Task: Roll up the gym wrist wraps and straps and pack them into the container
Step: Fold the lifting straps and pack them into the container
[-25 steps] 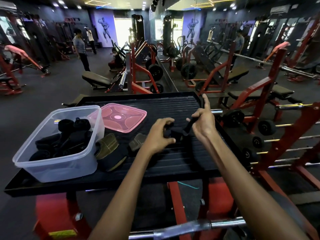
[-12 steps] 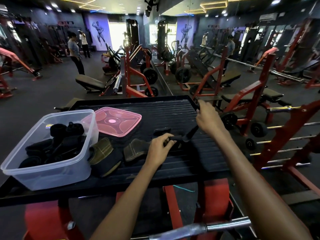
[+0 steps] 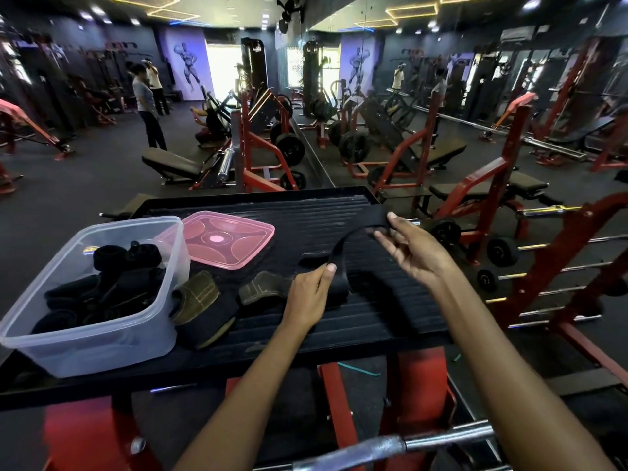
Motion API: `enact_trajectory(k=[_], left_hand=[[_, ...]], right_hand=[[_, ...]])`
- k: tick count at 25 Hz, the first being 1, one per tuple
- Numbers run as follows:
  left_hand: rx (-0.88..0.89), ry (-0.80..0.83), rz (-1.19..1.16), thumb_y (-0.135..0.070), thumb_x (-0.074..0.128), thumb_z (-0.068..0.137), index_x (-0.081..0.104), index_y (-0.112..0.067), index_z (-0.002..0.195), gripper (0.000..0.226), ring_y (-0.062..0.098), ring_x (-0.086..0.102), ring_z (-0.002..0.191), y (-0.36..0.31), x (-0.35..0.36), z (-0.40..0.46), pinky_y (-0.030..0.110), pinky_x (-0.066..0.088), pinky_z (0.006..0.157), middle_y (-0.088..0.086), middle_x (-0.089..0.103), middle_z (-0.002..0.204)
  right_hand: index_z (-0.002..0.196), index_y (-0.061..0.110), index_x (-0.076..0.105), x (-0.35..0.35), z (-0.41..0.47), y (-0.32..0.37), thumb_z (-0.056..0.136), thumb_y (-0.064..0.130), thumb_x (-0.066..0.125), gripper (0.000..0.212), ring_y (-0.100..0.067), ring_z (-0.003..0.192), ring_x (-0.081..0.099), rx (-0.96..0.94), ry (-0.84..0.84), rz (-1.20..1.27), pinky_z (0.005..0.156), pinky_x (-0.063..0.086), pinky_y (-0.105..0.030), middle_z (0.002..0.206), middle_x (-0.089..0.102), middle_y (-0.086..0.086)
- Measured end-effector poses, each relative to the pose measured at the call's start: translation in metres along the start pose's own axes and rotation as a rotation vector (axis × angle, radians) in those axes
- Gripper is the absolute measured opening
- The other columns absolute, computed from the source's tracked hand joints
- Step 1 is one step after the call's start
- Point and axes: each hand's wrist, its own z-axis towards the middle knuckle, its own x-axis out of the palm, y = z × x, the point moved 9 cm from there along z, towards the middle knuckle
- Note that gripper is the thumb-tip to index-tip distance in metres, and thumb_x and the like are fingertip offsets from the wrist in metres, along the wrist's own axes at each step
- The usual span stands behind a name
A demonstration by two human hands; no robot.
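both hands (image 3: 311,294) (image 3: 413,253) forward, each pinching an end of the arched black strap (image 3: 343,254)

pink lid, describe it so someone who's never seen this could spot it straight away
Start at the black ribbed platform in front of the person. On its left side stands a clear plastic container with dark rolled wraps inside; the pink lid lies flat just behind and to the right of it. It is the only pink, translucent thing there, square with rounded corners and a pale round spot at its centre.
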Motion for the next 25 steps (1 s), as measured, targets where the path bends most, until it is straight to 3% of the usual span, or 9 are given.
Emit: enact_trajectory(k=[2,4,7,10,11,13,16,20,25], left_hand=[[0.04,0.063,0.015,-0.05,0.033,0.092,0.031,-0.024,0.053,0.047,0.004,0.031,0.049,-0.003,0.005,-0.001,0.035,0.03,0.056,-0.009,0.031,0.051],[0.044,-0.042,-0.098,-0.043,0.037,0.091,0.046,-0.018,0.06,0.041,0.005,0.042,0.058,-0.006,-0.007,-0.001,0.034,0.037,0.061,-0.004,0.047,0.062],[-0.172,-0.39,-0.145,-0.012,0.047,0.091,0.059,-0.008,0.106,0.02,0.018,0.058,0.094,0.026,-0.039,0.014,0.033,0.047,0.085,0.008,0.059,0.106],[-0.411,-0.012,0.025,-0.018,0.055,0.09,0.045,-0.008,0.131,0.043,0.027,0.05,0.121,0.067,-0.014,0.048,0.042,0.038,0.105,0.011,0.053,0.131],[-0.429,0.118,0.086,-0.025,0.056,0.09,0.049,-0.011,0.129,0.042,0.027,0.051,0.121,0.072,-0.004,0.049,0.043,0.038,0.106,0.01,0.056,0.13],[-0.342,0.094,0.102,-0.013,0.059,0.086,0.061,-0.013,0.113,0.027,0.024,0.058,0.112,0.069,-0.003,0.045,0.032,0.04,0.104,0.006,0.065,0.117],[-0.132,-0.103,-0.002,0.016,0.048,0.07,0.063,-0.009,0.101,0.043,0.015,0.059,0.101,0.04,-0.017,0.025,0.004,0.035,0.09,0.003,0.065,0.104],[-0.183,-0.122,-0.189,0.005,0.048,0.081,0.062,-0.011,0.109,0.035,0.013,0.056,0.098,0.042,-0.021,0.02,0.018,0.04,0.09,0.002,0.063,0.103],[-0.203,-0.11,-0.062,-0.008,0.05,0.09,0.063,-0.014,0.108,0.023,0.013,0.053,0.096,0.04,-0.02,0.019,0.024,0.041,0.092,0.006,0.06,0.105]], right_hand=[[0.092,0.011,0.059,0.01,0.0,-0.008,0.096,0.017,0.049,0.012,-0.018,0.083,0.067,-0.079,0.037,-0.061,0.073,0.056,-0.025,0.09,0.065,-0.006],[0.098,0.014,0.057,0.014,0.003,-0.013,0.097,0.025,0.042,0.019,-0.017,0.086,0.063,-0.082,0.008,0.063,0.079,0.049,-0.034,0.093,0.064,-0.005],[0.097,0.007,0.055,0.019,0.009,-0.015,0.097,0.028,0.035,0.03,-0.019,0.071,0.065,-0.089,-0.05,0.305,0.072,0.049,-0.036,0.083,0.066,-0.007],[0.088,0.012,0.049,0.018,0.01,-0.021,0.097,0.037,0.041,0.028,-0.011,0.043,0.039,-0.11,-0.151,0.111,0.048,0.043,-0.026,0.054,0.039,0.003],[0.086,0.014,0.051,0.019,0.011,-0.024,0.095,0.048,0.04,0.036,-0.009,0.042,0.034,-0.092,-0.142,-0.033,0.045,0.038,-0.024,0.053,0.035,0.004],[0.079,0.017,0.049,0.016,0.012,-0.036,0.093,0.057,0.032,0.046,-0.009,0.042,0.031,-0.022,-0.134,-0.188,0.042,0.032,-0.023,0.054,0.035,0.003],[0.081,0.015,0.046,0.003,0.015,-0.053,0.098,0.023,0.038,0.02,-0.008,0.045,0.035,-0.011,-0.193,-0.316,0.043,0.033,-0.023,0.063,0.036,-0.001],[0.109,0.006,0.055,0.003,0.017,-0.097,0.092,0.004,0.053,0.017,-0.014,0.067,0.056,0.006,-0.109,-0.485,0.06,0.049,-0.025,0.086,0.06,-0.006],[0.103,0.008,0.062,0.005,0.013,-0.098,0.09,0.006,0.058,0.014,-0.018,0.088,0.061,-0.134,-0.14,-0.505,0.079,0.051,-0.031,0.099,0.065,-0.009]])
